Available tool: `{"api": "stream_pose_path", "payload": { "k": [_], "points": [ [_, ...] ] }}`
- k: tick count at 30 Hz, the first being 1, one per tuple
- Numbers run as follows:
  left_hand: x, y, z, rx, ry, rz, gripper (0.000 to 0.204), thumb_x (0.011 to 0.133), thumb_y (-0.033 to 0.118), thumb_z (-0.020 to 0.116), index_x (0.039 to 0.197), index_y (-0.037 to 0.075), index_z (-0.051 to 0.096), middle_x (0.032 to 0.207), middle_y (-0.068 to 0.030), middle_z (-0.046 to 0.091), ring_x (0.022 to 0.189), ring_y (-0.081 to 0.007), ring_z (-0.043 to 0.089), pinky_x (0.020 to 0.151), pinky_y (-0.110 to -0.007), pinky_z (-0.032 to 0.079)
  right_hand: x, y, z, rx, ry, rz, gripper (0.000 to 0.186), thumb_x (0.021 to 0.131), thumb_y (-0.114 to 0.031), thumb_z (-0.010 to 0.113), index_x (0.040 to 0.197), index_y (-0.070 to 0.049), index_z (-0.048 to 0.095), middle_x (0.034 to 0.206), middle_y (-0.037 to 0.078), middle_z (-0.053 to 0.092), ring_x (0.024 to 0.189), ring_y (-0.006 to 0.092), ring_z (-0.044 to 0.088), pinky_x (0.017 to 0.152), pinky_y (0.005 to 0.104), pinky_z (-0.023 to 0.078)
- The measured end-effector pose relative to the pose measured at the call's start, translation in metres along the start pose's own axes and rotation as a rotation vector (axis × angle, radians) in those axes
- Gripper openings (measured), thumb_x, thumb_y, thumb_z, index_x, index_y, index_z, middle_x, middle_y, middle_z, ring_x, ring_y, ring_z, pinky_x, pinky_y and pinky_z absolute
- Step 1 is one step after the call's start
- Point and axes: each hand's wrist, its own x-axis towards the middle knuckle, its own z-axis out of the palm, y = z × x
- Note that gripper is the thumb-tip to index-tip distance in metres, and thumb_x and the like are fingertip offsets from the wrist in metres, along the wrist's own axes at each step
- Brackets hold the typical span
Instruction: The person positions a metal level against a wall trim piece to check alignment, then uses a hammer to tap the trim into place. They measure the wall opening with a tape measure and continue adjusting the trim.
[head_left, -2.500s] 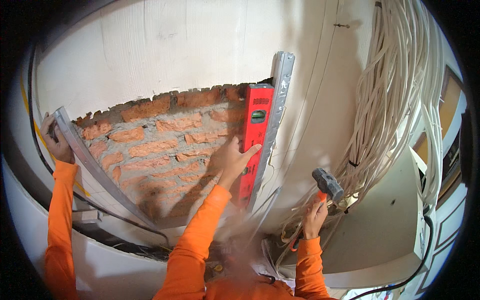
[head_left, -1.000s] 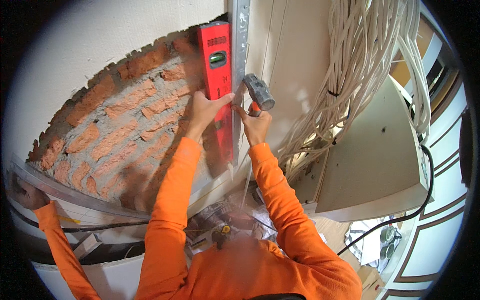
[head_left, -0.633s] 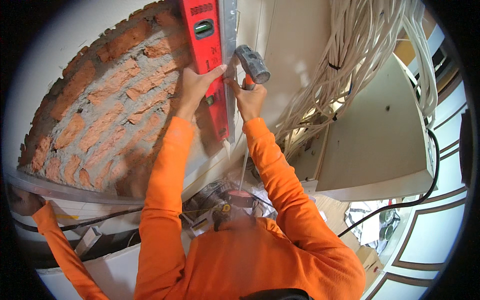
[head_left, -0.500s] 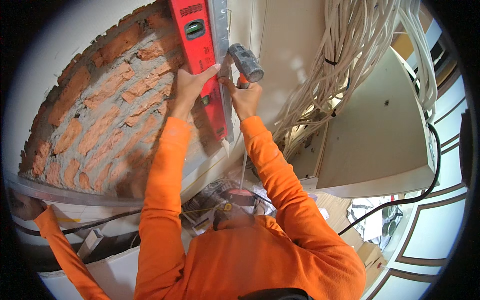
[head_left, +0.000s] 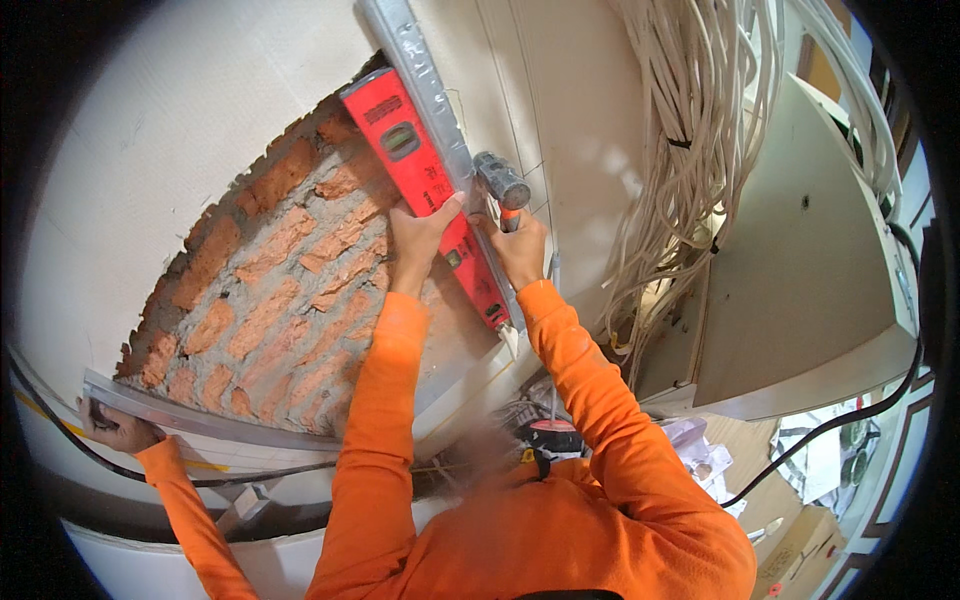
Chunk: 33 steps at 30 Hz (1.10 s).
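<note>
Left hand (head_left: 416, 248) clasps straight red level (head_left: 420, 178); right hand (head_left: 523, 250) grips blocky-headed hammer (head_left: 503, 182), perhaps steel.

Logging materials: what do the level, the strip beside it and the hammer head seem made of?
Level: probably painted metal; smooth, even red face.
Strip: likely bare metal; grey, faint shine, pale smears.
Hammer head: likely steel; dull dark grey, scuffed.

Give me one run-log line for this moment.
left hand: holding red level; right hand: holding hammer; red level: alongside metal bar; co-worker's hand: at lower metal strip
</note>
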Motion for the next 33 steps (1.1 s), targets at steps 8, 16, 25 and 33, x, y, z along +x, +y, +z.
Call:
{"api": "stream_pose_path", "payload": {
  "k": [8, 16, 25, 33],
  "points": [
    [-0.002, 0.000, 0.003, 0.046, 0.054, -0.012, 0.023, 0.082, 0.010, 0.083, 0.099, -0.002, 0.072, 0.092, -0.0062, 0.073, 0.076, -0.0141, 0.068, 0.071, -0.029, 0.055, 0.000, 0.004, -0.006, 0.118, -0.063, -0.001, 0.042, 0.081, -0.040, 0.083, 0.105, -0.007, 0.074, 0.081, 0.018, 0.072, 0.074, 0.0361, 0.069, 0.068, 0.0420, 0.051],
    [-0.029, -0.030, 0.005, 0.049, 0.094, -0.074, 0.031, 0.082, 0.013, 0.085, 0.106, 0.001, 0.068, 0.098, -0.0039, 0.071, 0.085, -0.0144, 0.066, 0.079, -0.030, 0.054, -0.040, 0.090, -0.049, -0.057, 0.069, -0.092, 0.050, 0.078, -0.043, 0.086, 0.081, 0.003, 0.067, 0.060, 0.015, 0.060, 0.053, 0.0246, 0.047, 0.057, 0.0398, 0.046],
    [-0.045, -0.062, 0.018, 0.098, 0.141, -0.107, 0.033, 0.083, 0.004, 0.081, 0.109, 0.004, 0.061, 0.099, -0.0021, 0.064, 0.086, -0.0149, 0.062, 0.080, -0.031, 0.052, -0.084, 0.169, -0.086, -0.058, 0.102, 0.087, 0.050, 0.081, -0.033, 0.086, 0.063, 0.003, 0.057, 0.050, 0.006, 0.051, 0.051, 0.0131, 0.039, 0.050, 0.0385, 0.040],
    [-0.085, -0.122, 0.017, 0.100, 0.321, -0.162, 0.054, 0.081, 0.006, 0.085, 0.126, -0.001, 0.055, 0.117, -0.0081, 0.064, 0.104, -0.0193, 0.062, 0.094, -0.034, 0.050, -0.165, 0.254, -0.165, -0.075, -0.080, 0.391, 0.046, 0.091, -0.031, 0.072, 0.107, 0.012, 0.066, 0.081, 0.028, 0.070, 0.080, 0.0304, 0.074, 0.068, 0.0452, 0.054]
  ]
}}
